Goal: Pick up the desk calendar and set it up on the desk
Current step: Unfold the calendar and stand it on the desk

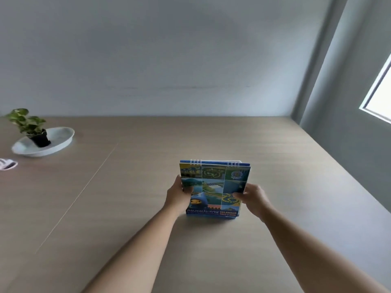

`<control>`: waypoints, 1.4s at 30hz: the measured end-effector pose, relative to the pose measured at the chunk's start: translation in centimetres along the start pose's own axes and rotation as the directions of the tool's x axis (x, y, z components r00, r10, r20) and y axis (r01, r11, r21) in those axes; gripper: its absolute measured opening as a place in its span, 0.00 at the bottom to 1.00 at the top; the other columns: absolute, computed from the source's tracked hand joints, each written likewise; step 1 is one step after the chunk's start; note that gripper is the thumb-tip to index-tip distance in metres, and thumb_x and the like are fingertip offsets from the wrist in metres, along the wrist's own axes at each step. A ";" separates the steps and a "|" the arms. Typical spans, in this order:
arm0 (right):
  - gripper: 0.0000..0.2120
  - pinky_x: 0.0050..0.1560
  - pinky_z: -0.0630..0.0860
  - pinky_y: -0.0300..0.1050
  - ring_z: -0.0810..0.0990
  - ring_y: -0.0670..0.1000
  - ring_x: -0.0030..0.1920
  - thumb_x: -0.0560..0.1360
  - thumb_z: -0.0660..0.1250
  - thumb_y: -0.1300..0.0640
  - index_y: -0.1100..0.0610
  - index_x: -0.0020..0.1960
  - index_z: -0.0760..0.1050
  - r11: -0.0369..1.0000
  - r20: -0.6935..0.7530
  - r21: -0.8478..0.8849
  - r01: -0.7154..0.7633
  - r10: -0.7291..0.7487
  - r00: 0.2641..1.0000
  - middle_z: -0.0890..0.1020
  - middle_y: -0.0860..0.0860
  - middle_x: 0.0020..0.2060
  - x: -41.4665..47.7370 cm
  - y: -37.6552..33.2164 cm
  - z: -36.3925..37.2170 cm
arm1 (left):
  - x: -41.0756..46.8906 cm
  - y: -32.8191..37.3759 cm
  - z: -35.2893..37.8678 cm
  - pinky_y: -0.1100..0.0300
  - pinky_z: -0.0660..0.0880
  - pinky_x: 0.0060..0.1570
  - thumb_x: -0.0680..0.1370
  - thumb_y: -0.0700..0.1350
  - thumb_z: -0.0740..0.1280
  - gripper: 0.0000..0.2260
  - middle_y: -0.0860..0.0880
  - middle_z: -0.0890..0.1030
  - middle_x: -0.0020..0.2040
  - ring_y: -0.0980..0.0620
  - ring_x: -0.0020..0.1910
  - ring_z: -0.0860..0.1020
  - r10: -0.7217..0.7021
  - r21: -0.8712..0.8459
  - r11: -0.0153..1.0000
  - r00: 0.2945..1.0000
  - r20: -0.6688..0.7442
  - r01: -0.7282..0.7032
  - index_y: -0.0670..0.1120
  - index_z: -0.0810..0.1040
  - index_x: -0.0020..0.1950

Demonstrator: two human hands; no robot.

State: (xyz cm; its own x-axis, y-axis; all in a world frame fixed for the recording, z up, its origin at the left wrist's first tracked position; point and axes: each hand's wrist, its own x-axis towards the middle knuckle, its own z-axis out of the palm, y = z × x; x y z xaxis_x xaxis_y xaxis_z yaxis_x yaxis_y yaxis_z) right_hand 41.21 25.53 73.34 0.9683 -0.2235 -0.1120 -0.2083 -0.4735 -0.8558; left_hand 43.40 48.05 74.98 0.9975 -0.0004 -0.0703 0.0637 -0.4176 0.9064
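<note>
The desk calendar has a blue and green photo cover and white spiral rings along its top edge. It stands upright on the light wooden desk, cover facing me, its bottom edge on the surface. My left hand grips its left edge, thumb on the cover. My right hand grips its right edge, with the thumb laid on the front. The back of the calendar and its stand are hidden.
A small potted plant sits in a white oval dish at the far left. A small white and pink object lies at the left edge. A wall runs behind the desk, and a window is on the right.
</note>
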 end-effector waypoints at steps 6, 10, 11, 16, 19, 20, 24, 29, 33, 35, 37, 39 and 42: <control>0.07 0.28 0.70 0.37 0.77 0.50 0.32 0.69 0.69 0.58 0.51 0.32 0.80 0.996 -0.014 -0.066 0.054 -0.055 0.998 0.81 0.48 0.28 -0.8 0.4 -0.4 | 0.0 5.9 2.6 0.44 0.62 0.72 0.72 0.53 0.71 0.40 0.44 0.61 0.76 0.44 0.75 0.61 -0.006 -0.445 0.896 1.000 -0.003 0.004 0.50 0.50 0.76; 0.07 0.41 0.77 0.44 0.82 0.50 0.41 0.71 0.67 0.54 0.55 0.45 0.82 0.942 0.156 -0.238 0.237 -0.204 0.966 0.86 0.51 0.39 -2.2 0.6 -0.4 | 0.8 9.1 4.0 0.42 0.54 0.74 0.71 0.60 0.69 0.50 0.49 0.43 0.80 0.46 0.78 0.49 -0.032 -0.287 0.957 0.999 0.043 0.043 0.55 0.34 0.76; 0.07 0.41 0.77 0.44 0.82 0.49 0.40 0.71 0.67 0.54 0.53 0.47 0.81 0.930 0.182 -0.248 0.272 -0.231 0.956 0.86 0.51 0.40 -2.3 0.4 -0.3 | 1.0 9.6 4.3 0.42 0.57 0.74 0.72 0.59 0.68 0.47 0.50 0.45 0.80 0.45 0.78 0.51 -0.033 -0.258 0.965 0.998 0.049 0.045 0.56 0.34 0.76; 0.25 0.41 0.76 0.36 0.83 0.43 0.39 0.71 0.69 0.54 0.46 0.67 0.71 0.950 0.264 -0.125 0.285 -0.245 0.933 0.84 0.47 0.50 -2.2 -0.3 -0.3 | 2.1 11.3 5.7 0.42 0.65 0.70 0.79 0.55 0.58 0.34 0.50 0.55 0.79 0.43 0.74 0.63 0.016 -0.141 0.990 0.986 0.164 0.008 0.60 0.39 0.77; 0.31 0.41 0.75 0.31 0.83 0.43 0.42 0.70 0.71 0.51 0.47 0.71 0.65 0.959 0.271 -0.113 0.259 -0.221 0.937 0.83 0.48 0.55 -1.8 0.2 -1.2 | 2.4 12.0 6.6 0.49 0.60 0.73 0.80 0.52 0.58 0.28 0.51 0.55 0.79 0.48 0.76 0.59 0.114 -0.111 0.989 0.972 0.206 -0.093 0.59 0.50 0.77; 0.33 0.41 0.74 0.30 0.83 0.43 0.42 0.70 0.71 0.50 0.47 0.72 0.63 0.957 0.274 -0.123 0.261 -0.221 0.936 0.83 0.49 0.56 -1.8 0.4 -1.6 | 2.4 12.2 6.8 0.53 0.59 0.72 0.80 0.53 0.57 0.25 0.51 0.57 0.79 0.49 0.76 0.60 0.138 -0.094 0.988 0.965 0.225 -0.120 0.58 0.55 0.77; 0.36 0.49 0.77 0.36 0.83 0.44 0.46 0.72 0.68 0.49 0.46 0.75 0.53 0.935 0.281 -0.173 0.311 -0.256 0.925 0.81 0.51 0.60 -1.7 1.1 -2.1 | 2.1 11.2 6.9 0.63 0.54 0.69 0.82 0.54 0.50 0.21 0.50 0.56 0.79 0.53 0.77 0.57 0.330 0.039 0.936 0.913 0.240 -0.349 0.53 0.67 0.73; 0.37 0.58 0.78 0.43 0.84 0.42 0.48 0.73 0.67 0.49 0.44 0.75 0.50 0.923 0.287 -0.177 0.343 -0.285 0.915 0.79 0.51 0.63 -1.6 1.3 -1.3 | 0.5 8.6 5.8 0.56 0.68 0.61 0.76 0.43 0.51 0.21 0.55 0.78 0.57 0.53 0.57 0.74 0.426 -0.126 0.905 0.864 0.268 -0.407 0.54 0.71 0.67; 0.38 0.58 0.77 0.45 0.83 0.43 0.50 0.72 0.68 0.47 0.42 0.75 0.49 0.915 0.292 -0.192 0.354 -0.291 0.911 0.79 0.51 0.63 -1.4 1.3 -1.3 | 0.6 8.4 4.4 0.62 0.74 0.45 0.71 0.35 0.58 0.31 0.55 0.78 0.47 0.60 0.40 0.73 0.368 -0.101 0.928 0.834 0.410 -0.359 0.60 0.66 0.70; 0.39 0.58 0.77 0.45 0.83 0.43 0.51 0.72 0.68 0.47 0.41 0.75 0.49 0.908 0.298 -0.207 0.365 -0.297 0.907 0.79 0.51 0.63 -1.3 1.3 -1.3 | 0.8 8.1 3.7 0.73 0.75 0.47 0.69 0.36 0.64 0.37 0.54 0.70 0.68 0.60 0.56 0.73 0.349 -0.012 0.920 0.805 0.480 -0.391 0.62 0.58 0.73; 0.39 0.58 0.77 0.45 0.83 0.43 0.50 0.72 0.68 0.47 0.41 0.74 0.49 0.903 0.297 -0.212 0.375 -0.306 0.905 0.80 0.50 0.62 -1.2 1.3 -1.2 | 1.0 7.9 3.3 0.76 0.73 0.46 0.66 0.40 0.71 0.45 0.54 0.64 0.73 0.56 0.62 0.72 0.305 0.080 0.908 0.782 0.544 -0.410 0.65 0.50 0.73; 0.39 0.58 0.77 0.45 0.83 0.42 0.50 0.72 0.68 0.48 0.42 0.74 0.49 0.898 0.295 -0.220 0.380 -0.310 0.904 0.81 0.49 0.61 -1.1 1.4 -1.1 | 1.3 8.0 3.3 0.67 0.72 0.57 0.63 0.45 0.77 0.52 0.55 0.61 0.74 0.57 0.65 0.70 0.302 0.177 0.869 0.778 0.551 -0.463 0.66 0.45 0.73; 0.39 0.57 0.77 0.44 0.83 0.41 0.49 0.71 0.69 0.48 0.43 0.74 0.49 0.889 0.288 -0.238 0.391 -0.320 0.903 0.81 0.48 0.60 -1.0 1.7 -1.3 | 1.4 7.8 3.8 0.64 0.69 0.59 0.61 0.48 0.79 0.54 0.55 0.61 0.74 0.58 0.63 0.71 0.346 0.240 0.819 0.782 0.518 -0.521 0.64 0.45 0.74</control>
State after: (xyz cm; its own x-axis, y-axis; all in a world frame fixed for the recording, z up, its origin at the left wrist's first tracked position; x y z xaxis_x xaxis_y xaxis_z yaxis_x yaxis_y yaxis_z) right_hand 39.73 23.84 72.69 0.9805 0.1948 0.0276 0.1605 -0.7109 -0.6847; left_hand 45.21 41.38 80.34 0.7869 -0.6155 0.0431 -0.4749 -0.5597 0.6791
